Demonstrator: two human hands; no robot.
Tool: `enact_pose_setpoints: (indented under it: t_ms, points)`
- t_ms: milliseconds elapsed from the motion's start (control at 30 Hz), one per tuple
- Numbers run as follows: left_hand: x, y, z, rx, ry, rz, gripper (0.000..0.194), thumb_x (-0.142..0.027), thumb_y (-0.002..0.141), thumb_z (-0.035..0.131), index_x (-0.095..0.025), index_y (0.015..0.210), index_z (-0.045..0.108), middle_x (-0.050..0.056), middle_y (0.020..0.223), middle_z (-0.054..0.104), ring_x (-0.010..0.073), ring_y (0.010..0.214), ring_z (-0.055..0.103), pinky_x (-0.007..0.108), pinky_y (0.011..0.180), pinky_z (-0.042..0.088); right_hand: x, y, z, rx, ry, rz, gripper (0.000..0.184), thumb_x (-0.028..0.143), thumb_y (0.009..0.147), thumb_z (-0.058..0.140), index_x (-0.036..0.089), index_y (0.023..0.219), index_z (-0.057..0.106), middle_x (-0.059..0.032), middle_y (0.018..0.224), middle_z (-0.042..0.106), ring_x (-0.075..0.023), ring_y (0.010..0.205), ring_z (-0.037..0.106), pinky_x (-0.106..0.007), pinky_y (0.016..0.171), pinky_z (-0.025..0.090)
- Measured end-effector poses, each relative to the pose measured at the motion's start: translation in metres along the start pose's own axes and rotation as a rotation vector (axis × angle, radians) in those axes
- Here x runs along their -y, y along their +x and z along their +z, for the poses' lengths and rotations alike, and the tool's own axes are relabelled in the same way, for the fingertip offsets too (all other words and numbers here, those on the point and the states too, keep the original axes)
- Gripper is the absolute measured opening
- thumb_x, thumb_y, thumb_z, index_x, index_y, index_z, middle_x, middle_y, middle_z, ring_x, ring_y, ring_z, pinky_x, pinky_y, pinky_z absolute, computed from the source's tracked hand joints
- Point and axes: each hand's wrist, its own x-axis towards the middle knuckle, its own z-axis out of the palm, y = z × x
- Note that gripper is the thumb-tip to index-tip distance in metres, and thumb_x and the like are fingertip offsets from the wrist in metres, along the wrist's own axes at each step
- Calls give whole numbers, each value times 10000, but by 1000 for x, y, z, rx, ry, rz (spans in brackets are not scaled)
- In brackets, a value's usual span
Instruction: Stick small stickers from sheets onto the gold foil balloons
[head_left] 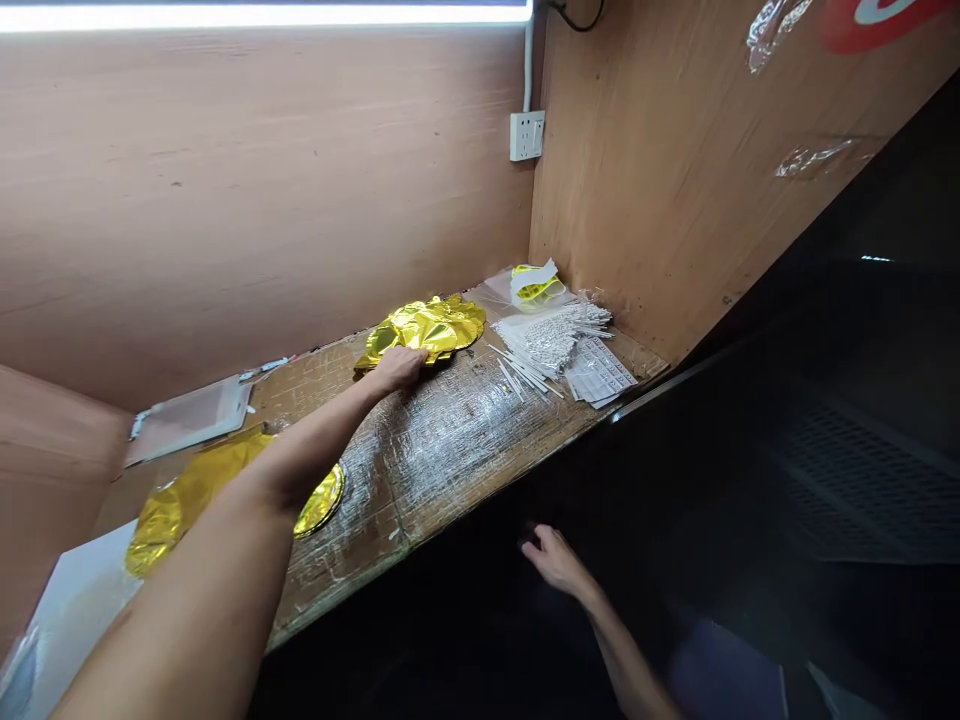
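Observation:
My left hand (399, 366) reaches far across the wooden bench and rests on the near edge of a pile of gold foil balloons (431, 327); its fingers curl onto the foil. A second gold foil balloon (187, 495) lies flat under my left forearm near the bench's left end. My right hand (551, 558) hangs below the bench's front edge in the dark, fingers loosely spread, holding nothing.
A heap of white sticks (551, 340) and printed cards (600, 372) lie at the bench's right end, with a clear bag of yellow pieces (534, 285) behind. A flat clear packet (191, 415) sits at the left. Wooden walls enclose the back and right; a socket (526, 135) is in the corner.

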Motion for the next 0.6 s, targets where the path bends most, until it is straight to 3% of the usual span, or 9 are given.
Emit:
enact_pose_setpoints:
  t_ms: [133, 233, 300, 367, 467, 600]
  points:
    - [18, -2, -1, -36, -27, 11, 279, -160, 925, 525, -166, 1109, 735, 201, 1033, 789, 325, 942, 732, 385, 798, 495, -13, -9, 29, 151, -90, -50, 370, 432, 993, 536, 181, 1184, 729, -140, 1198, 762, -297, 1171, 708, -395, 1007, 525]
    - [53, -31, 0, -20, -51, 26, 232, -199, 962, 541, -217, 1069, 745, 156, 1063, 787, 272, 985, 705, 360, 847, 474, -36, -11, 35, 190, -95, -72, 449, 494, 982, 517, 207, 1267, 711, -144, 1321, 737, -309, 1305, 674, -415, 1118, 507]
    - [83, -64, 3, -1, -64, 12, 216, -224, 981, 542, -229, 1031, 751, 148, 1080, 781, 258, 1005, 687, 357, 886, 465, -49, -8, 30, 166, -86, -41, 423, 508, 956, 511, 230, 1196, 721, -135, 1318, 741, -311, 1320, 672, -415, 1134, 512]
    - [112, -106, 6, 17, -71, -19, 216, -240, 993, 535, -234, 1000, 751, 146, 1086, 774, 250, 1026, 670, 353, 922, 455, -55, -4, 22, 152, -93, -1, 350, 532, 926, 515, 256, 1016, 710, -120, 1185, 769, -319, 1208, 718, -422, 1047, 566]
    - [155, -178, 5, 56, -72, -92, 210, -245, 993, 531, -245, 960, 739, 134, 1072, 768, 236, 1035, 657, 343, 958, 443, -53, 2, 9, 139, -155, 32, 306, 538, 882, 550, 268, 737, 553, -85, 925, 739, -301, 945, 739, -414, 836, 600]
    - [206, -270, 0, 120, -72, -264, 161, -255, 953, 581, -234, 881, 724, 127, 1054, 776, 228, 1076, 654, 331, 1002, 432, -41, 12, -1, 136, -281, 4, 339, 436, 860, 593, 264, 626, 417, -76, 807, 683, -266, 799, 699, -380, 718, 542]
